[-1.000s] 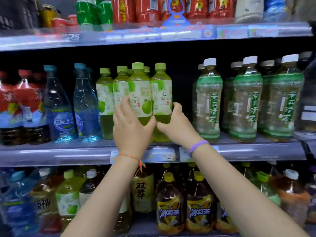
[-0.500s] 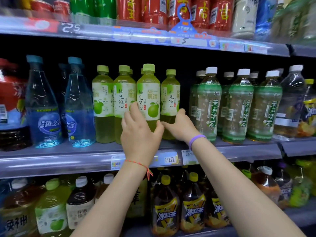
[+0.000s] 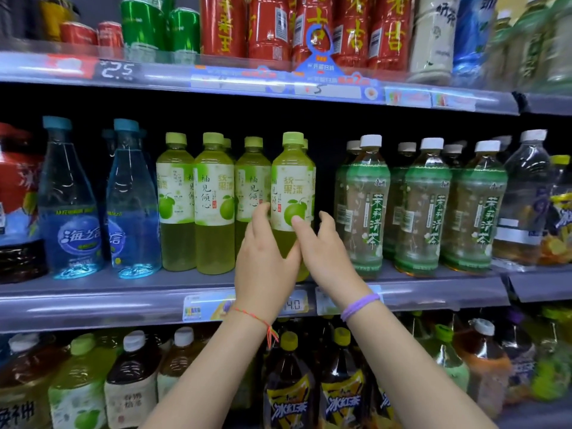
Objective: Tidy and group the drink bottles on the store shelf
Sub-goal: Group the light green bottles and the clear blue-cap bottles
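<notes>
Where hands (image 3: pixel 266 258) meet, perhaps six pomelo bottles (image 3: pixel 292 193)

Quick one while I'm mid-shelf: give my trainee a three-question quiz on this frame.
1. True or false: both hands are on the same lime-green bottle.
2. Which bottles stand directly right of the lime-green group? A) white-capped jasmine tea bottles B) blue water bottles C) red cans
3. Fill in: the wrist of the right hand wears a ____ band.

Key: 1 true, the left hand and right hand flank it. 2 A, the white-capped jasmine tea bottles. 3 purple, the band.
</notes>
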The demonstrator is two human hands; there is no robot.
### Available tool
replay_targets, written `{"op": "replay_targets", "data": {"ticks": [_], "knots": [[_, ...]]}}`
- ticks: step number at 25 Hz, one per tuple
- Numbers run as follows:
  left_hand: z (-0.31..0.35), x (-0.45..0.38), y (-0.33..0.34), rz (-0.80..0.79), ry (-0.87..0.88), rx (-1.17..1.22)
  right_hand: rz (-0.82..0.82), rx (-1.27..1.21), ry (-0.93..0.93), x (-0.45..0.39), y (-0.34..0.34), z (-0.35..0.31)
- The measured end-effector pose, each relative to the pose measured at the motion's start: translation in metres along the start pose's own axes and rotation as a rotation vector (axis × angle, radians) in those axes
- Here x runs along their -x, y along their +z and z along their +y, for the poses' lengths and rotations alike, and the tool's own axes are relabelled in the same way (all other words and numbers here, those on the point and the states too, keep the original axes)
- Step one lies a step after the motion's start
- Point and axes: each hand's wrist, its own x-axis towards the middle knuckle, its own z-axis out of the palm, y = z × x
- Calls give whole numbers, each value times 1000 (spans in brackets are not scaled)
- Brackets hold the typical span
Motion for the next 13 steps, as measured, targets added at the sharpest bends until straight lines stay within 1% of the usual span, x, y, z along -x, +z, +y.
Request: {"op": "replay_targets", "data": {"ticks": [2, 4, 8, 10, 13], "knots": [[3, 1, 6, -33, -5, 46, 4, -28, -8, 0, -1, 5], [5, 0, 10, -81, -52, 137, 13, -65, -28, 0, -2, 5], [7, -17, 11, -242, -265, 298, 8, -63, -51, 0, -7, 1], [13, -27, 10, -301, -381, 472, 3, -69, -50, 0, -8, 1], [20, -37, 17, -311, -494, 767, 0, -75, -44, -2, -8, 1]]}}
